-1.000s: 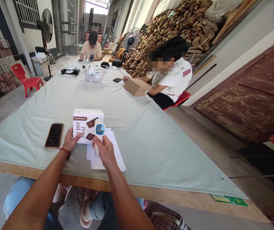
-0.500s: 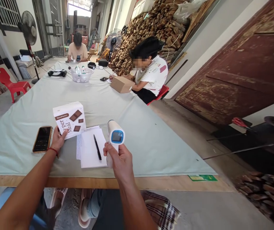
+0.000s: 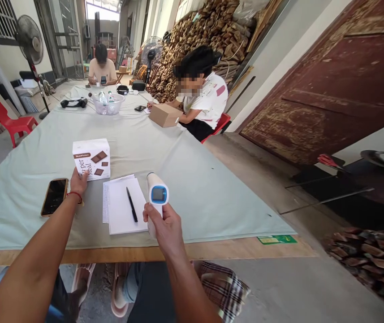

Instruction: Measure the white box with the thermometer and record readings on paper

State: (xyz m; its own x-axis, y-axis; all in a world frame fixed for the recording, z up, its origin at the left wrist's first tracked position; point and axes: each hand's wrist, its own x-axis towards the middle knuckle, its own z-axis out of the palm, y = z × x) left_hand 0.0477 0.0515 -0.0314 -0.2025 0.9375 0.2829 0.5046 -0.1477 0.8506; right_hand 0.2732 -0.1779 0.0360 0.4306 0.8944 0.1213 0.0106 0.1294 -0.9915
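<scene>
My left hand point(image 3: 79, 181) grips the lower front of a white carton point(image 3: 92, 157) printed with brown chocolate squares, which stands upright on the table or just over it. In my right hand point(image 3: 167, 224) is a white infrared thermometer point(image 3: 158, 193), fingers wrapped round its handle, its blue-framed screen facing me and its front end pointing away. Between the two hands lies a stack of white paper point(image 3: 121, 215), with a black pen point(image 3: 131, 204) on top. Beside my left wrist rests a phone point(image 3: 54, 197) with a dark screen.
Farther along the cloth-covered table point(image 3: 205, 197) are a clear plastic basin point(image 3: 109, 106) holding bottles, a black headset point(image 3: 74, 102) and a brown cardboard box point(image 3: 165, 115). One person point(image 3: 208, 96) sits at the right side, another point(image 3: 101, 69) at the far end.
The carton has moved a little away from me and turned more upright in my left hand. My right hand still holds the thermometer. The whole view has shifted slightly.
</scene>
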